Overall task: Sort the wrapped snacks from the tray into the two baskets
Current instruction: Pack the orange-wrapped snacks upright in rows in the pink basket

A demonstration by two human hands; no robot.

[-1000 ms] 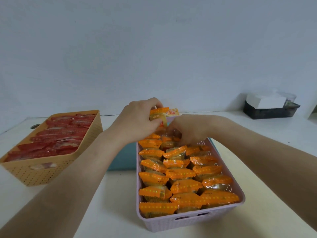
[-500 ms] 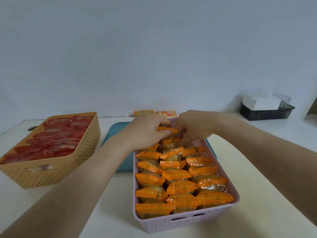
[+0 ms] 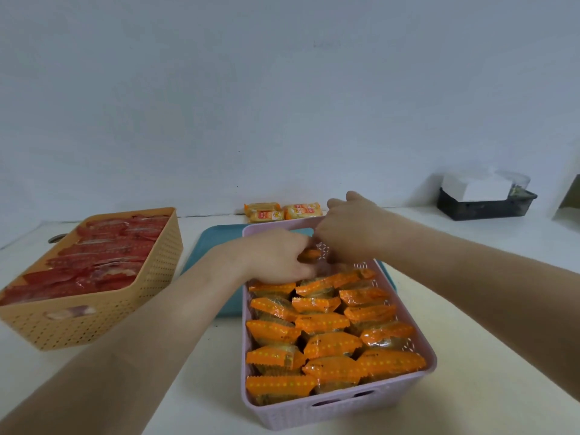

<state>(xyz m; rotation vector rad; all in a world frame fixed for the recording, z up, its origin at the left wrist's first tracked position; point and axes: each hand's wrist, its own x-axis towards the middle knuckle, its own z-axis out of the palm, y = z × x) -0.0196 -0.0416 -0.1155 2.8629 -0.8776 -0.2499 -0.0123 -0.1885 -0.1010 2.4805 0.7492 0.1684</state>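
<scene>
A tan basket [image 3: 103,321] of red-wrapped snacks [image 3: 103,262] sits at left on the white surface [image 3: 216,390], a teal tray [image 3: 213,243] beside it. The left hand [image 3: 276,259] has its grip pinched on an orange-wrapped snack [image 3: 309,254] at the far end of the lilac basket [image 3: 345,409]. The right hand [image 3: 351,233] curls alongside; I cannot tell what its grip holds.

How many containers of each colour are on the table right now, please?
Tan basket: 1
Pink basket: 1
Teal tray: 1
Black box: 1
Total: 4
</scene>
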